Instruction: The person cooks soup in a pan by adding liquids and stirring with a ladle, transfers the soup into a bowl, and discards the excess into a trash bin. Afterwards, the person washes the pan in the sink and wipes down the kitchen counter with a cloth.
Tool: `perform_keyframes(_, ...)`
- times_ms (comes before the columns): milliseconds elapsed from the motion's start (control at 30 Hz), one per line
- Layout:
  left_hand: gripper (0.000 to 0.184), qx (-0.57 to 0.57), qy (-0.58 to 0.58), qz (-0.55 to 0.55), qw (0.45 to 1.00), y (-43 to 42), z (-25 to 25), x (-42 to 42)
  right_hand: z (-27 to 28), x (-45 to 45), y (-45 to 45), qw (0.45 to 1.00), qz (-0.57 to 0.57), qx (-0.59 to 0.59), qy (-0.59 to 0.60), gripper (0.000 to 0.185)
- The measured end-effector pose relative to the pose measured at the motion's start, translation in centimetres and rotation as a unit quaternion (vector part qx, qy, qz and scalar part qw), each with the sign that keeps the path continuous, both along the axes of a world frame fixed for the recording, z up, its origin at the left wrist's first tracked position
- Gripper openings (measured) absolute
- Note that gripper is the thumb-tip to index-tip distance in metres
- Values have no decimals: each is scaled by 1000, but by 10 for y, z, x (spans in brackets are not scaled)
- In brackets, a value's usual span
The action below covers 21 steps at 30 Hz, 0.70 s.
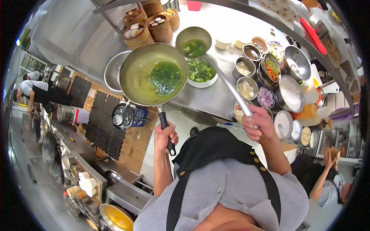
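Nearest my camera, the left hand (165, 135) is wrapped around the black handle (162, 116) of a wide, round metal pan (133, 73) with leafy green soup pooled inside. The right hand (257, 124) grasps a long silver-grey metal ladle (227, 82), its round bowl also carrying green soup. I see those 2 things side by side over the edge of the shiny steel counter (200, 101). Just beyond sits a white round bowl (202, 84) of chopped greens; I can't tell whether the ladle touches it. Farther back stand round brown bamboo baskets (160, 30). Print on the blue rectangular package (140, 115) below is too small for me to read.
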State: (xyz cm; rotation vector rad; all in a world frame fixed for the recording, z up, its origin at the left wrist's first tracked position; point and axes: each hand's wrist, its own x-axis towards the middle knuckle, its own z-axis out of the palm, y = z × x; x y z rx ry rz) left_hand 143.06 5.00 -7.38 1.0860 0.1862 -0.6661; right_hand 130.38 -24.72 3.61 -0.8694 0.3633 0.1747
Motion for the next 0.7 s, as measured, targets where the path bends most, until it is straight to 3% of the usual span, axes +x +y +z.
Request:
perform_keyframes(133,9,-3,6,-7,1000,3,-2,-3,-9,6,16,998,58,25,11,43)
perform_keyframes(267,7,-2,0,1,1000,7,0,-12,-25,16,35,992,120,-42,-3,40)
perform_keyframes(300,7,-1,-4,9,1000,9,2,-15,-30,18,39,984,142,-108,-15,42)
perform_keyframes(367,7,7,-3,19,1000,13,7,-21,-36,23,45,952,187,-237,-41,45)
perform_keyframes(400,7,11,-2,26,1000,15,10,-24,-36,25,45,892,207,-396,-72,48)
perform_keyframes(500,8,12,-7,39,999,20,11,-31,-66,31,42,748,82,-601,-270,47)
perform_keyframes(700,10,4,-10,71,997,18,18,-45,-58,53,33,751,140,-577,-289,50)
